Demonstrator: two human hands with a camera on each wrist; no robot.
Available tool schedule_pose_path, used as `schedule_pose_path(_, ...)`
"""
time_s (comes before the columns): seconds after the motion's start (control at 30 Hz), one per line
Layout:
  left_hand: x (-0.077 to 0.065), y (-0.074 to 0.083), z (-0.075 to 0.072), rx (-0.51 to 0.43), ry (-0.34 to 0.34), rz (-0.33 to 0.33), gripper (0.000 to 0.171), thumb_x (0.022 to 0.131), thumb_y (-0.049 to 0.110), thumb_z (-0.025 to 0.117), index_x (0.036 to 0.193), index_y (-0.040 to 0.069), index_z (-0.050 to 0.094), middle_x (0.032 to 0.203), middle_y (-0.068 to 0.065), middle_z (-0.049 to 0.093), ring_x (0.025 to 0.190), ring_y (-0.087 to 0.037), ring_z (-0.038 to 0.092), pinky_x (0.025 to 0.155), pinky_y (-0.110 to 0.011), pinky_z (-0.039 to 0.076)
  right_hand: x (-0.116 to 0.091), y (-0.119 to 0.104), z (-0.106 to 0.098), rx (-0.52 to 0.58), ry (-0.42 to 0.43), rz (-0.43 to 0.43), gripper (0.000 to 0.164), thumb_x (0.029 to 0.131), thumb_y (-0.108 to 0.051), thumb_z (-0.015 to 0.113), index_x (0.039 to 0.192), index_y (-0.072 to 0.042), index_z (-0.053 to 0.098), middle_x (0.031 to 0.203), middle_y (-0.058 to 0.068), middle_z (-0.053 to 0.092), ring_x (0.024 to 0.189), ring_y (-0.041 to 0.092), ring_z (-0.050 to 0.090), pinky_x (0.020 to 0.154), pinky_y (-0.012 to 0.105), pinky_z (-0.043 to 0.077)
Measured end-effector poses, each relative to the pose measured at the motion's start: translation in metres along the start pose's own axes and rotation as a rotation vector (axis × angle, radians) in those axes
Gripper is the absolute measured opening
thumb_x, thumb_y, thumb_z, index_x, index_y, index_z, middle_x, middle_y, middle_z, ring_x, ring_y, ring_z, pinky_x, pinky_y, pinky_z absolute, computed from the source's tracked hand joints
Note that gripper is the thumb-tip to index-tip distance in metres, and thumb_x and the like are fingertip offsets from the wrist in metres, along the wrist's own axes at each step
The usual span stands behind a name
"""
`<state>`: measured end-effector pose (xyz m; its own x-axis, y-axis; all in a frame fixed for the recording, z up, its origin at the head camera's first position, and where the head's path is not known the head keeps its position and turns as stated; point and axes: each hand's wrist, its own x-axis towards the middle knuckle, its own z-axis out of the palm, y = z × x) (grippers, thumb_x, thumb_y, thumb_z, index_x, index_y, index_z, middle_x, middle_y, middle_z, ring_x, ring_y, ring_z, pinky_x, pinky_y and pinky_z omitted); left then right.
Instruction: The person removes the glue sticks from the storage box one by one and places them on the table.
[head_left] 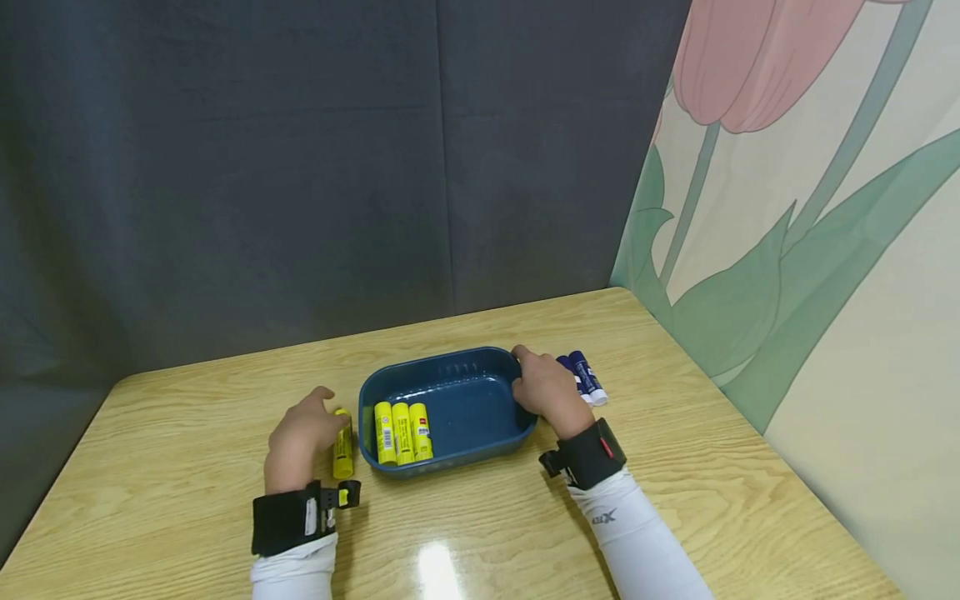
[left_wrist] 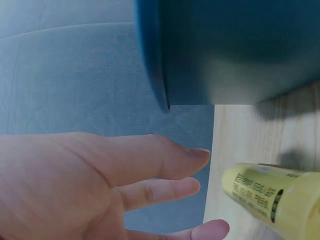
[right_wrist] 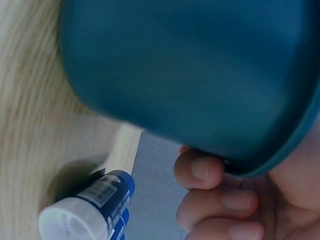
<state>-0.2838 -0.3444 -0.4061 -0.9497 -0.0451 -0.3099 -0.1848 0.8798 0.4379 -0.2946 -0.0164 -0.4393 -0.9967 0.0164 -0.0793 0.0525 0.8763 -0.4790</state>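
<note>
A dark blue oblong container [head_left: 480, 417] stands mid-table, with three yellow glue sticks [head_left: 403, 433] lying side by side at its left end. My right hand [head_left: 551, 387] grips its right end; in the right wrist view, thumb side and curled fingers [right_wrist: 200, 170] hold the rim. Over a single yellow glue stick [head_left: 342, 450], left of the container, hovers my left hand [head_left: 303, 433]. The left wrist view has its thumb and fingers extended, a gap between them and that glue stick [left_wrist: 270, 195].
Two dark blue glue sticks [head_left: 587, 379] with white ends lie right of the container, close beside my right hand. Behind the wooden table [head_left: 187, 450] hangs a dark grey cloth [head_left: 300, 183]. A wall painted with tulips [head_left: 825, 333] borders the right side.
</note>
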Motion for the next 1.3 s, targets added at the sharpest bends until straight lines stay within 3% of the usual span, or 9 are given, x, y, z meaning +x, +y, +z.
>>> schedule_pose_path(0.4, -0.01, 0.008, -0.009, 0.051, 0.031, 0.021, 0.056, 0.102, 0.024, 0.045, 0.148, -0.005, 0.034, 0.144, -0.036, 0.042, 0.124, -0.051, 0.049, 0.091, -0.061, 0.045, 0.0, 0.0, 0.001, 0.0, 0.005, 0.0, 0.054, 0.093, -0.011, 0.058, 0.146, -0.01, 0.049, 0.121, 0.019, 0.065, 0.081, 0.028, 0.06, 0.054, 0.032, 0.044)
schedule_pose_path(0.77, -0.028, 0.034, -0.008, 0.046, 0.106, 0.072, 0.053, 0.101, 0.027, 0.051, 0.14, -0.008, 0.042, 0.133, -0.033, 0.053, 0.112, -0.044, 0.057, 0.085, -0.057, 0.048, 0.0, -0.001, 0.001, -0.01, 0.006, -0.007, 0.054, 0.093, -0.011, 0.058, 0.146, -0.01, 0.049, 0.124, 0.02, 0.064, 0.087, 0.029, 0.059, 0.058, 0.033, 0.046)
schedule_pose_path(1.07, -0.038, 0.062, 0.008, 0.105, 0.14, 0.119, 0.052, 0.099, 0.027, 0.056, 0.139, -0.006, 0.046, 0.125, -0.028, 0.059, 0.104, -0.037, 0.061, 0.076, -0.051, 0.052, 0.001, -0.001, 0.001, -0.014, 0.007, -0.006, 0.054, 0.093, -0.011, 0.058, 0.146, -0.01, 0.049, 0.125, 0.019, 0.064, 0.088, 0.029, 0.059, 0.06, 0.034, 0.046)
schedule_pose_path(1.3, -0.035, 0.081, 0.03, 0.182, 0.12, 0.143, 0.056, 0.098, 0.027, 0.06, 0.141, -0.007, 0.046, 0.126, -0.026, 0.06, 0.103, -0.037, 0.064, 0.077, -0.052, 0.053, 0.0, -0.001, 0.001, -0.016, 0.012, -0.012, 0.054, 0.093, -0.011, 0.058, 0.146, -0.01, 0.049, 0.125, 0.019, 0.064, 0.088, 0.029, 0.059, 0.06, 0.034, 0.046)
